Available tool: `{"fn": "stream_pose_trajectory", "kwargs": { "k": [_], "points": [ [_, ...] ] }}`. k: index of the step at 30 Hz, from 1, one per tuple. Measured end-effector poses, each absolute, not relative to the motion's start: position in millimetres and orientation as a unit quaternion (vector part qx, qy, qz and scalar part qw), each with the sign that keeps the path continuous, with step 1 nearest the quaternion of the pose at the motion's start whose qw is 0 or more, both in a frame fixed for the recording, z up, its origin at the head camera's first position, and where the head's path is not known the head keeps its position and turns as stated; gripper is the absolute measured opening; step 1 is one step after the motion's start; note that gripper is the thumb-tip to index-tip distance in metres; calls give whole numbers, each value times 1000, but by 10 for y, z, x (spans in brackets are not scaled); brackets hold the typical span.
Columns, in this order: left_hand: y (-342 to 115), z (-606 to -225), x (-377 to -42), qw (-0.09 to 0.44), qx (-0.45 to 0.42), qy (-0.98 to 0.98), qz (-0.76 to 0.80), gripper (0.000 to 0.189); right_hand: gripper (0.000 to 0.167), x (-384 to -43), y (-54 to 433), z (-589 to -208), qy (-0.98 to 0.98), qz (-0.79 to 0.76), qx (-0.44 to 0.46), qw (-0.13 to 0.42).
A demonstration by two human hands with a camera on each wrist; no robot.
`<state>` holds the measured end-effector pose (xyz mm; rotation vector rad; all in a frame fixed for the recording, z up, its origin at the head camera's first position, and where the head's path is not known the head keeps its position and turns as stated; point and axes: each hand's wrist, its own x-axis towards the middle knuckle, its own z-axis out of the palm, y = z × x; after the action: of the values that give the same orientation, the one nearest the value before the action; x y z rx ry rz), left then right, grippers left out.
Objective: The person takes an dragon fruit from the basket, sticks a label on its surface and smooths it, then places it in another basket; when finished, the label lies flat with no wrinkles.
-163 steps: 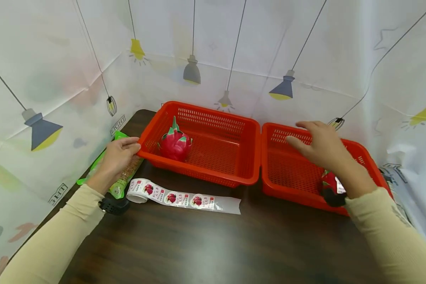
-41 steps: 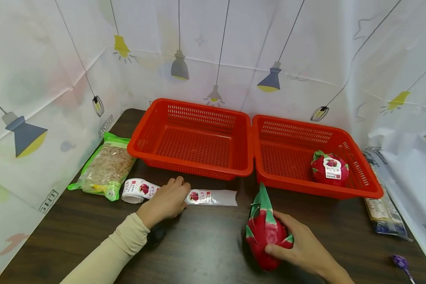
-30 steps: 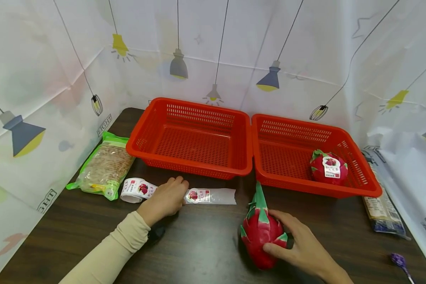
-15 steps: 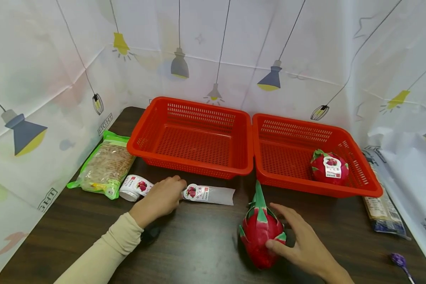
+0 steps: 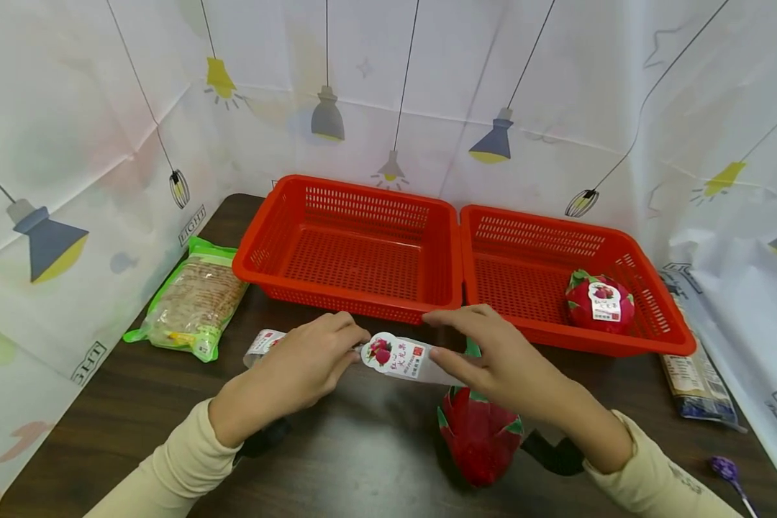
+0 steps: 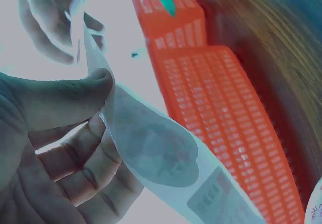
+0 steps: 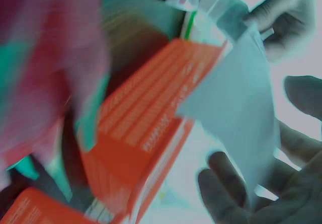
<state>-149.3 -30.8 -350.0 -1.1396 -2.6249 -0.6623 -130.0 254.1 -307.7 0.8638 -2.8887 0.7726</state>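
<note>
My left hand (image 5: pixel 291 374) pinches a strip of dragon fruit stickers (image 5: pixel 395 356) between thumb and fingers, lifted over the table. The strip bends at the thumb (image 6: pixel 95 88) in the left wrist view. Its roll (image 5: pixel 259 344) shows partly behind the left hand. At the strip's bare right end is my right hand (image 5: pixel 505 360), thumb and fingers spread around the backing paper (image 7: pixel 236 103). Below the right hand lies a red dragon fruit (image 5: pixel 479 439) with green leaf tips, its top partly hidden by that hand and the strip.
Two red plastic baskets stand side by side at the back; the left basket (image 5: pixel 350 293) holds nothing. In the right basket (image 5: pixel 680 342) sits a dragon fruit (image 5: pixel 583 316) with a sticker. A green-edged food bag (image 5: pixel 197 302) lies left; another packet (image 5: pixel 699 388) and a purple lollipop (image 5: pixel 725 469) lie right.
The dragon fruit has left the left basket for the table, where my right hand has let go of it. My left hand has raised the sticker strip; the right has come to its end.
</note>
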Motion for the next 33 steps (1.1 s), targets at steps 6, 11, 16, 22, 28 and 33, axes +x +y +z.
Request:
{"fn": "stream_pose_trajectory", "kwargs": {
  "k": [6,11,16,22,28,33],
  "points": [
    [-256,-3511,-1455,92,-400,-882,-229,21,33,-1464,2257,-3109,-911,268,307,-69],
    [-251,-3526,-1455,91,-400,-884,-225,18,26,-1479,2189,-3136,-904,300,282,-114],
    [-273,-3524,-1456,76,-398,-883,-237,16,17,-1471,2158,-3156,-898,320,275,-125],
    [-380,-3386,-1568,-65,-381,-868,-313,25,6,-1448,2123,-3145,-886,331,295,-134],
    [-407,-3259,-1882,-166,-404,-807,-399,25,7,-1416,2068,-3116,-876,331,328,-126],
    [-381,-3360,-2004,-269,-401,-771,-416,15,7,-1399,2025,-3112,-872,328,347,-107]
  ]
}}
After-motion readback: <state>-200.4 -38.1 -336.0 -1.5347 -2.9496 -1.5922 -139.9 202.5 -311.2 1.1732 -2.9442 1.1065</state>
